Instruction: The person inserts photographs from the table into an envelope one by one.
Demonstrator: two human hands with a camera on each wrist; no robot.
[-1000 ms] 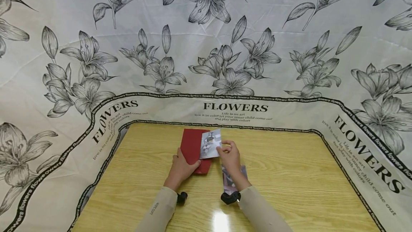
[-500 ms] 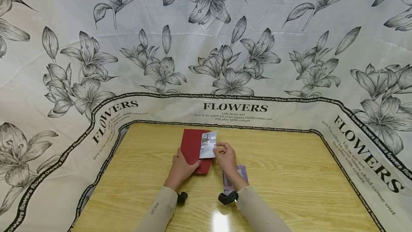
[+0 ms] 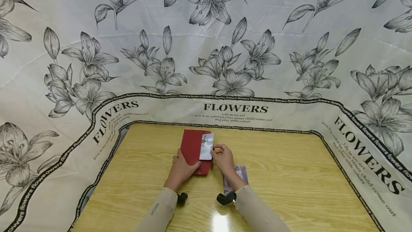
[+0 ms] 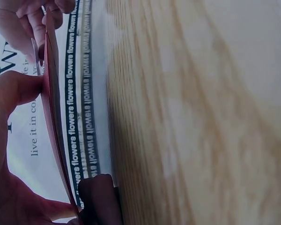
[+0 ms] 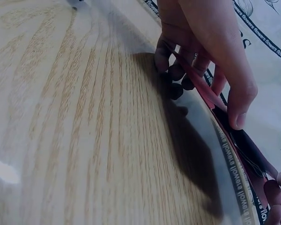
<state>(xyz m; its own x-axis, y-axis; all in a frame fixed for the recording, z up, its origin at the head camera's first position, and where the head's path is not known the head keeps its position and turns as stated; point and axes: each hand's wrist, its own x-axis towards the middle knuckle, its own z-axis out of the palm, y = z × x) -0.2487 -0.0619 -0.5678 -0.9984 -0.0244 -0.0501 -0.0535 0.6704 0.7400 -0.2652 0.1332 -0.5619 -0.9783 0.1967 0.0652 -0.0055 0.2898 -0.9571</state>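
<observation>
My left hand [image 3: 182,165] grips a red paper envelope [image 3: 191,146] near its lower end, thumb on the front and fingers behind, as the left wrist view shows. Along the envelope's right side sits a photo print [image 3: 206,148], its left part hidden by the red paper. My right hand [image 3: 223,158] pinches the photo's right edge between thumb and fingers. In the right wrist view, the envelope [image 5: 199,84] is raised off the tabletop and gapes along one side, with the right fingertips [image 5: 274,190] at that opening.
Another photo print [image 3: 242,174] lies on the wooden table [image 3: 289,174], partly under my right forearm. A white cloth [image 3: 238,71] printed with flowers rises behind the table's far edge and along the sides. Black wrist cameras [image 3: 226,198] sit at both cuffs.
The right hand has moved left with the photo, sliding it further into the envelope, so a narrower strip shows. The left hand and envelope stay in place.
</observation>
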